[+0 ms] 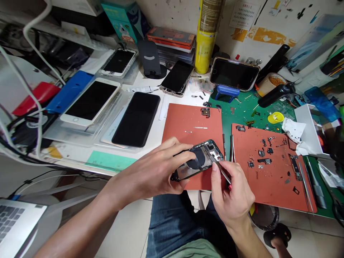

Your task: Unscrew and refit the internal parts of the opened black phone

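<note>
My left hand grips an opened phone housing by its lower end, tilted above the front edge of a red-brown mat. Inside the housing lies a round black wireless charging coil. Between the thumb and fingers of my right hand is a slim metal tool with a bit of red at its handle end. Its flat tip reaches into the upper part of the housing, near the camera openings; whether it touches is hard to tell. Two small silvery strips and a small dark part lie on the mat.
A second red-brown mat on the right carries several small phone parts, with tweezers at its edge. Phones lie on the left, including a black phone. Another phone leans on a blue stand behind. A yellow can stands near the wall.
</note>
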`<state>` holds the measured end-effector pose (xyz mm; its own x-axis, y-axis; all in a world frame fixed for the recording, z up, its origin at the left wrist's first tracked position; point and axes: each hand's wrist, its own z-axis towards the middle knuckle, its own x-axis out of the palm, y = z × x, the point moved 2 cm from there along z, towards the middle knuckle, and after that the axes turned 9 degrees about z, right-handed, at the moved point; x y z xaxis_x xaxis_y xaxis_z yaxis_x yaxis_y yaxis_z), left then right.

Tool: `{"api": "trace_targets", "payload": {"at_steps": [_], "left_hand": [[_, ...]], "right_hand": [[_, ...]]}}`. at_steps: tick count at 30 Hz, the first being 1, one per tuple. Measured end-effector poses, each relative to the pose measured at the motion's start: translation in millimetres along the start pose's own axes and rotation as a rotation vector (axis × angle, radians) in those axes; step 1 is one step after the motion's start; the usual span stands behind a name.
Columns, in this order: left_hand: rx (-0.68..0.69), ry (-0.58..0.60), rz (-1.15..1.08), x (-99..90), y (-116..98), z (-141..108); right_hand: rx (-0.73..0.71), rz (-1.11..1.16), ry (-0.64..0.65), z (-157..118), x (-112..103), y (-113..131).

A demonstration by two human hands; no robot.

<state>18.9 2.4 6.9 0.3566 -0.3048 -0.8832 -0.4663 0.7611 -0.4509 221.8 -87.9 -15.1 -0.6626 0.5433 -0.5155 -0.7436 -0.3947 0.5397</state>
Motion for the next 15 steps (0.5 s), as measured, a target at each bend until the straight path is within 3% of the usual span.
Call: {"api": "trace_targets", "payload": {"at_steps": [15], "left_hand": [[-0.007,0.044,-0.057,-0.2,4.7,-1.0]], "right_hand": [[-0.129,-0.082,0.050,1.6,3.4,1.8]]}}
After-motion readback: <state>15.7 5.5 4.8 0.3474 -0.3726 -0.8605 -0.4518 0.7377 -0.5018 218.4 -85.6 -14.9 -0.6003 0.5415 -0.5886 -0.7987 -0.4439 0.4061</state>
